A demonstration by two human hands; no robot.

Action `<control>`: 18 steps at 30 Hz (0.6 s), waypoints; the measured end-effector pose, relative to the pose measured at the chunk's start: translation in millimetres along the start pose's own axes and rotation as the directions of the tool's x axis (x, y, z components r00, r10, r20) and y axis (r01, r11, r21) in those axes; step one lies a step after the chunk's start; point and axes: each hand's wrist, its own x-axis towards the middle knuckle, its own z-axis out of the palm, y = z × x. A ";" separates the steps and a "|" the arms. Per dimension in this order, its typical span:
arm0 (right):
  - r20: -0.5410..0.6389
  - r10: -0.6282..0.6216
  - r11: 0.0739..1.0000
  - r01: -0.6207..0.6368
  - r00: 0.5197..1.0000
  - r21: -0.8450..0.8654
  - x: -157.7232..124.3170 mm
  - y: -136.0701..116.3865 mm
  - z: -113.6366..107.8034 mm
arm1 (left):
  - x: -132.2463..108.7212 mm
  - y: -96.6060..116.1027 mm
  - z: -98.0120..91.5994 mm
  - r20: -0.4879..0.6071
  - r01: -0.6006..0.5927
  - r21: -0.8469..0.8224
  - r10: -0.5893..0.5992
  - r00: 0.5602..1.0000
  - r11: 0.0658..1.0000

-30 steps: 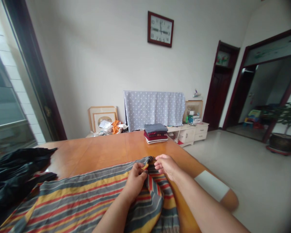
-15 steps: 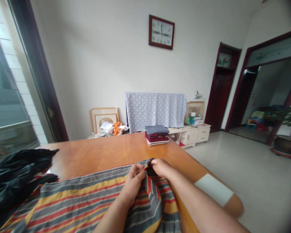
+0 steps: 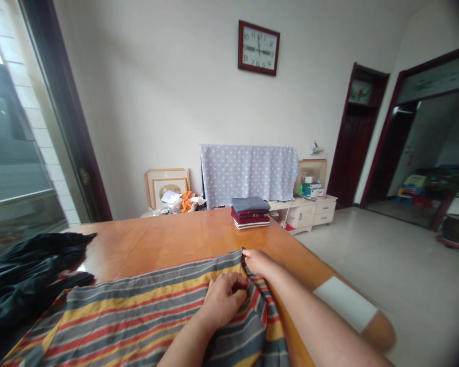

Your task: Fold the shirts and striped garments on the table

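A striped cloth (image 3: 137, 316) in grey, yellow and red lies spread over the near part of the wooden table (image 3: 164, 239). My right hand (image 3: 257, 262) pinches its far corner, fingers closed on the fabric. My left hand (image 3: 224, 300) sits just nearer, curled and gripping a fold of the same cloth beside the right hand. A white patch is stuck on my right forearm.
A stack of folded clothes (image 3: 250, 212) sits at the table's far edge. Dark garments (image 3: 26, 275) are heaped at the left. Behind stand a low cabinet (image 3: 309, 211), a dotted grey cover (image 3: 248, 173) and picture frames (image 3: 167, 184). Tiled floor lies to the right.
My left hand has slid back toward me along the cloth and closed on a fold. My right hand stays on the corner, and the cloth's far edge now lies flatter.
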 end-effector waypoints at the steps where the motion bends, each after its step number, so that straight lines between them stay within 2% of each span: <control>1: 0.000 0.016 1.000 -0.016 1.000 -0.021 0.1 -1.2 -0.4 | -0.1 0.5 -0.6 0.013 -0.018 0.034 0.018 1.000 0.999; 5: -0.009 0.084 0.990 -0.085 0.996 -0.110 0.1 -6.2 -1.7 | 0.0 0.8 -1.7 0.056 -0.081 0.157 0.072 0.996 0.984; 12: -0.079 0.104 0.976 -0.117 0.991 -0.183 -1.9 -8.5 -7.3 | -0.1 -0.6 -2.6 0.072 -0.089 0.213 0.075 0.995 0.973; 15: -0.204 0.002 0.974 -0.048 0.979 -0.219 -7.1 -15.8 -8.9 | -1.3 1.6 -3.6 0.086 -0.091 0.265 0.071 0.994 0.960; 17: -0.244 -0.151 0.965 0.089 0.958 -0.248 -10.7 -23.0 -6.0 | -2.1 3.2 -4.3 0.089 -0.092 0.282 0.069 0.994 0.955; 18: -0.221 -0.232 0.951 0.172 0.947 -0.258 -11.9 -26.2 -3.2 | -2.3 3.8 -4.6 0.091 -0.091 0.282 0.068 0.994 0.955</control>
